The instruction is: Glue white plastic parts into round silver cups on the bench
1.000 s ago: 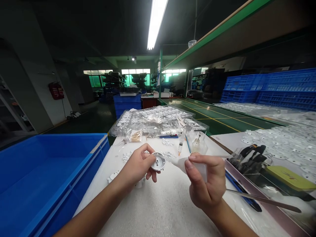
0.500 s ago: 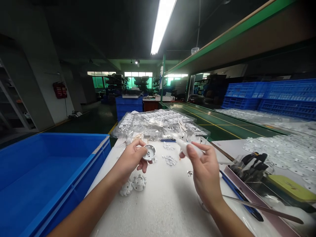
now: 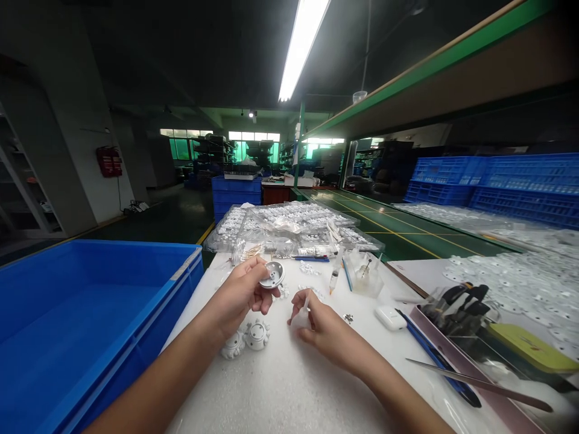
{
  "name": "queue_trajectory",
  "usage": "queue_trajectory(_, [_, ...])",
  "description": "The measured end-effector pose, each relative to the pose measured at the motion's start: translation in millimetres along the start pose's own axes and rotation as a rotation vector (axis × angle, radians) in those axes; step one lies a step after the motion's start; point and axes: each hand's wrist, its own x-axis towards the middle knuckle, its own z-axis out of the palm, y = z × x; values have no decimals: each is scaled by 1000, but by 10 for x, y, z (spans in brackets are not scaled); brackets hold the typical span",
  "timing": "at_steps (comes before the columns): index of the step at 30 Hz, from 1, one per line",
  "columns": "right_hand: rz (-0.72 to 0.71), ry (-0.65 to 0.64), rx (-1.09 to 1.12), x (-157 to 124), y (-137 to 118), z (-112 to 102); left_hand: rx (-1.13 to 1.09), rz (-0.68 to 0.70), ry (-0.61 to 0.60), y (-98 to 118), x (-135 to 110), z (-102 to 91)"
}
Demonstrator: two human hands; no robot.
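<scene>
Pinched in my left hand [image 3: 246, 288] is a round, shallow white plastic part [image 3: 272, 275], its hollow side with small holes facing me. Low over the table, my right hand [image 3: 314, 319] is closed around a translucent white squeeze bottle [image 3: 300, 318], whose thin nozzle points up. The fingers hide much of the bottle. Two white round parts with knobbed rims [image 3: 257, 334] stand on the table below my left hand. Small white pieces [image 3: 309, 269] lie in loose piles beyond the hands. To the right of my right hand is a little heap of tiny metal pieces [image 3: 348, 318].
A large blue bin [image 3: 136, 319] borders the table on the left. Clear trays of white parts [image 3: 289, 220] are stacked at the back. On the right are a syringe [image 3: 333, 281], a white case [image 3: 389, 318], tweezers [image 3: 479, 384] and a pink-edged tool box [image 3: 446, 337].
My right hand has come left and down with the bottle, which has turned from slanting to nozzle-up. My left hand stays nearly in place, the round part tilted slightly.
</scene>
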Motion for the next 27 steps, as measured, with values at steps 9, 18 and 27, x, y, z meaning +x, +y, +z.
queue_trajectory(9, [16, 553, 4, 98, 79, -580, -6, -14, 15, 34, -12, -12])
queue_trajectory(18, [253, 939, -417, 235, 610, -883, 2, -32, -8, -1, -29, -3])
queue_trajectory(27, [180, 1006, -414, 333, 712, -1024, 18, -60, -31, 11, -54, 42])
